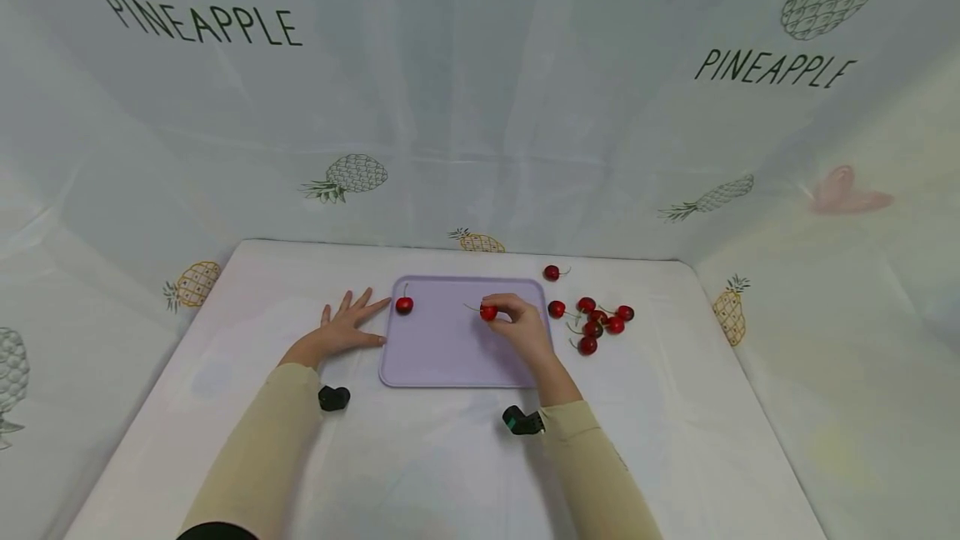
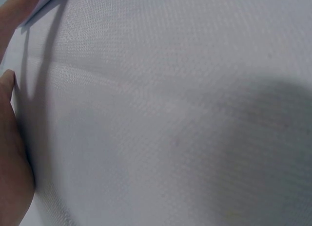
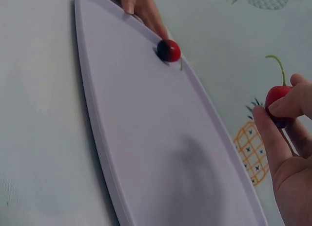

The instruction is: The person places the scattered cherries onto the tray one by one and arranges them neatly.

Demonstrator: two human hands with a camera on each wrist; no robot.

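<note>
My right hand (image 1: 521, 328) pinches a red cherry (image 1: 488, 312) by its sides above the right half of a lilac tray (image 1: 450, 365). In the right wrist view that cherry (image 3: 278, 96) has its green stem sticking up from between thumb and fingers (image 3: 272, 143). Another cherry (image 1: 404, 306) lies on the tray near its far left corner, stem pointing away. My left hand (image 1: 343, 330) is spread with straight fingers, their tips at the tray's left edge. The left wrist view catches only part of the left hand (image 2: 12, 153) over the white cloth.
Right of the tray lies a loose cluster of several cherries (image 1: 597, 317), with a single cherry (image 1: 552, 272) farther back. A white cloth (image 1: 420, 457) covers the table, and a pineapple-print curtain (image 1: 480, 107) hangs behind. Dark wrist cameras (image 1: 522, 421) sit on both wrists.
</note>
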